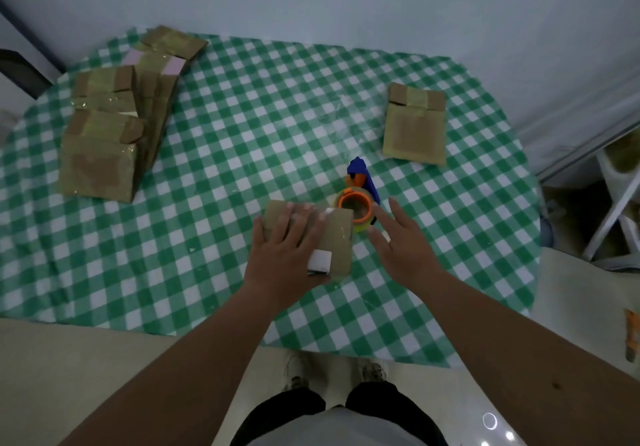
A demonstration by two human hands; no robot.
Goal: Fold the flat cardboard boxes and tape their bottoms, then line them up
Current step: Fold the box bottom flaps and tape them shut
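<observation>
1. Box (313,237) in hand sits at the near middle of the desk (242,140), on the green-check cloth, closed flaps facing up. A white label patch shows on its near right corner.
2. Left hand (287,251) lies flat on top of the box, fingers straight and spread, pressing down and curled round nothing. Judgement: it pins the flaps shut and keeps the box from sliding while tape is fetched.
3. Right hand (401,237) hovers just right of the box, fingers extended and loose, holding nothing. Its fingertips are close to the tape dispenser (358,199); contact cannot be confirmed.
4. Tape dispenser (orange hub, blue handle) stands against the far right corner of the box, between box and right hand. Judgement: parked within easy reach of the taping hand.
5. Stack of flat boxes (110,127) lies at the far left of the desk, well apart from both hands; some carry shiny tape.
6. One cardboard box (415,127) lies alone at the far right, tape across its top end. Judgement: start of the line-up.
</observation>
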